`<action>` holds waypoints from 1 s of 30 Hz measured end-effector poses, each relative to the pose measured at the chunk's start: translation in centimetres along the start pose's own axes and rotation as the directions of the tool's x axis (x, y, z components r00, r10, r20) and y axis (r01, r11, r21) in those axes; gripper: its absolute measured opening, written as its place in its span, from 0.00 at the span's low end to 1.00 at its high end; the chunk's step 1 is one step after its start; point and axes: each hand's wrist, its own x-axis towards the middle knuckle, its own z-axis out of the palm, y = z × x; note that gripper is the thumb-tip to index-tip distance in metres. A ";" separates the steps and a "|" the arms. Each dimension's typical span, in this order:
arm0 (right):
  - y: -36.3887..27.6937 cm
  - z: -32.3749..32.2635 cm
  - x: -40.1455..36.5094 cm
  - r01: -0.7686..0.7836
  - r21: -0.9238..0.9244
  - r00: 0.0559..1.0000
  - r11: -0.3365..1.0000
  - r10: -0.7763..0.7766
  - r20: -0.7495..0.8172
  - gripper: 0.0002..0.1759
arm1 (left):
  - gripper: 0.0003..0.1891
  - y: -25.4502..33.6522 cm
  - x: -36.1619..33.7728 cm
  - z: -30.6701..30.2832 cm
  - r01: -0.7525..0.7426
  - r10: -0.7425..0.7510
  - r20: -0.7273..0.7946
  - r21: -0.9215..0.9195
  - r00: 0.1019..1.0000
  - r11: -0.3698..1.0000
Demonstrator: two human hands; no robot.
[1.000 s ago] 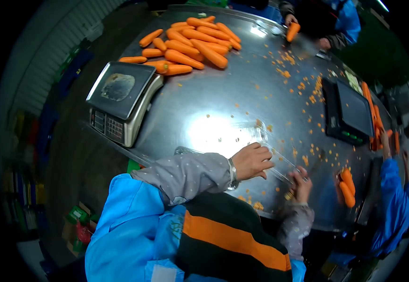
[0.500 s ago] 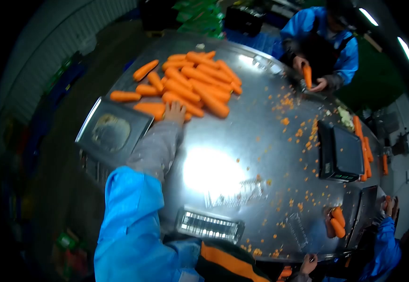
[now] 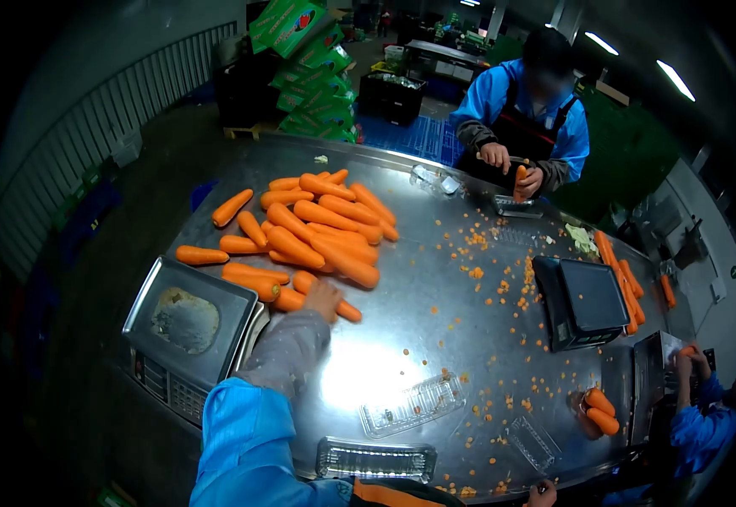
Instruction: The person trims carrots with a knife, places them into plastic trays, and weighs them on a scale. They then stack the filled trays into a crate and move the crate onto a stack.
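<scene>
Steel counter [image 3: 418, 296] strewn with carrot bits [image 3: 475, 272]: your left hand [image 3: 324, 297] curls around a carrot [image 3: 349, 311] at the near edge of the pile [image 3: 317, 228]; your right hand [image 3: 542, 492] barely shows, grip unclear.

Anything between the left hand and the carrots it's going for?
Nothing visible. The left hand lies on a carrot at the near edge of the carrot pile; the scale sits beside the forearm, out of the path.

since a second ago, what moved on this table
The left hand left the clear tray and reached out to the pile; it is now on a carrot at the near edge. The scale, pile and tray stayed put.
</scene>
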 end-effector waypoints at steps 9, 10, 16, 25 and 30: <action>-2.5 2.4 2.4 -0.069 0.073 0.997 0.995 0.067 0.027 0.17 | 0.38 17.1 -7.5 -6.4 -0.237 0.256 0.060 -0.223 0.965 0.946; -2.6 2.2 2.1 0.010 0.083 0.999 0.996 -0.012 0.031 0.17 | 0.39 17.7 -8.1 -5.9 -0.254 0.258 0.003 -0.168 0.966 0.952; -4.6 1.2 0.7 0.070 0.183 0.997 0.980 -0.074 0.010 0.12 | 0.37 15.9 -10.4 -3.5 -0.158 0.139 -0.105 -0.196 0.985 0.968; -13.3 3.1 1.3 0.063 0.635 0.973 0.770 -0.190 0.133 0.09 | 0.15 18.1 -16.0 -15.7 -0.026 -0.124 -0.129 -0.789 0.984 0.614; -29.2 -0.6 -3.6 -0.093 0.828 0.741 0.553 -0.516 0.429 0.13 | 0.17 24.9 -19.5 -17.8 -0.078 0.106 -0.040 -0.921 0.994 0.382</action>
